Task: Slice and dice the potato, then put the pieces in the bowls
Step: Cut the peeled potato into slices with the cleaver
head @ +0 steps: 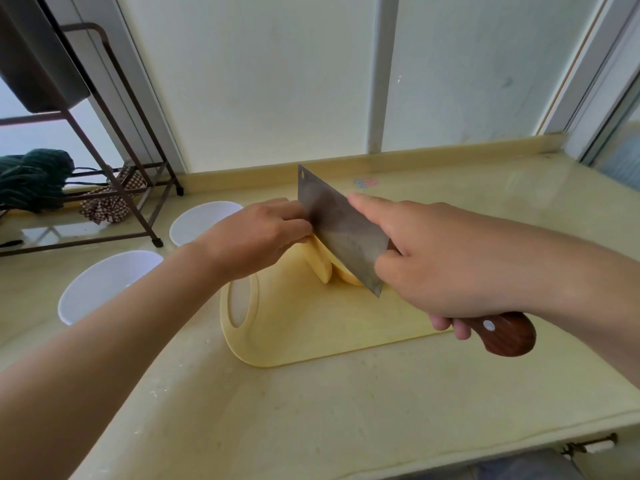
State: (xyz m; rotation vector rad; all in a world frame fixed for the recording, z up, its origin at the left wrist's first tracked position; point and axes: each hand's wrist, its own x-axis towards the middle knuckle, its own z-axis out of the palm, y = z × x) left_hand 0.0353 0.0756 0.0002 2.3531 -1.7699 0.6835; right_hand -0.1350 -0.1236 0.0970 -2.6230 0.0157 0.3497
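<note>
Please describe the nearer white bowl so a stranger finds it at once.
Start at the yellow cutting board. Two white bowls stand left of it. The nearer bowl is partly hidden by the left forearm; the farther bowl sits beside the metal rack.

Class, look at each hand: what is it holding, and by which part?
The right hand grips the cleaver by its wooden handle, forefinger laid on the blade. The left hand holds the potato from above.

I see my right grip (446, 268) clasping the cleaver (339, 226), its blade in the potato (322, 266) on the cutting board (311, 330); my left grip (256, 237) holds the potato beside it
</note>
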